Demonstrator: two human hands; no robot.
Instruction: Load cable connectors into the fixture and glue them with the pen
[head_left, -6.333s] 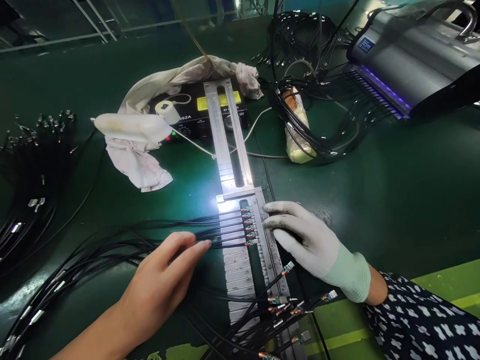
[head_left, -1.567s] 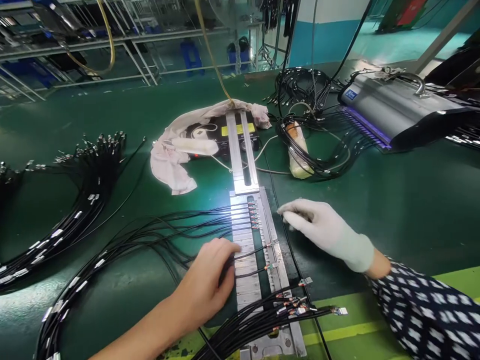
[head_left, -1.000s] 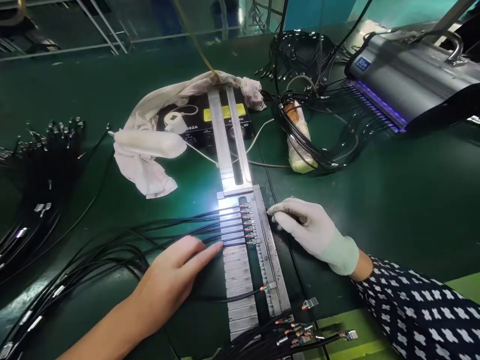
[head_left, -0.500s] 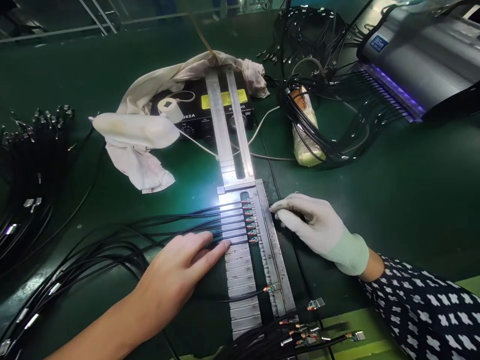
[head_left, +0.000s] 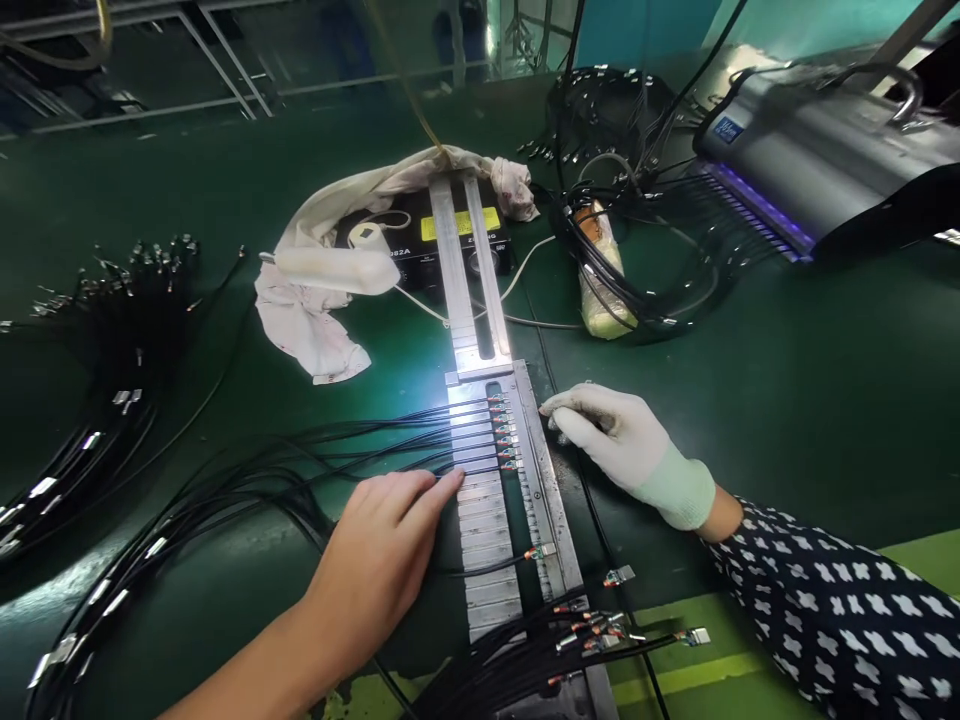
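Observation:
A slotted metal fixture [head_left: 484,510] runs lengthwise on the green table. Several black cables [head_left: 476,432] lie across its upper slots, their small connector ends [head_left: 506,440] against the rail. My bare left hand [head_left: 394,530] is at the fixture's left edge, thumb and forefinger close together at the lowest of these cables; whether they pinch it is unclear. My right hand [head_left: 622,440], in a white glove, rests just right of the rail with fingertips pressed together; anything between them is too small to make out. Lower down, one separate cable end [head_left: 538,551] crosses the fixture.
Bundles of black cables lie at the left [head_left: 142,370] and at the fixture's bottom [head_left: 480,670]. Behind stand a black control box [head_left: 420,255] with a cloth [head_left: 315,335] and a white bottle-like object [head_left: 337,270]. A grey machine [head_left: 817,150] glows violet at the back right.
The camera view has shifted, showing more of the background. My left hand's fingers have drawn closer together at the fixture's edge. My right hand stays beside the rail.

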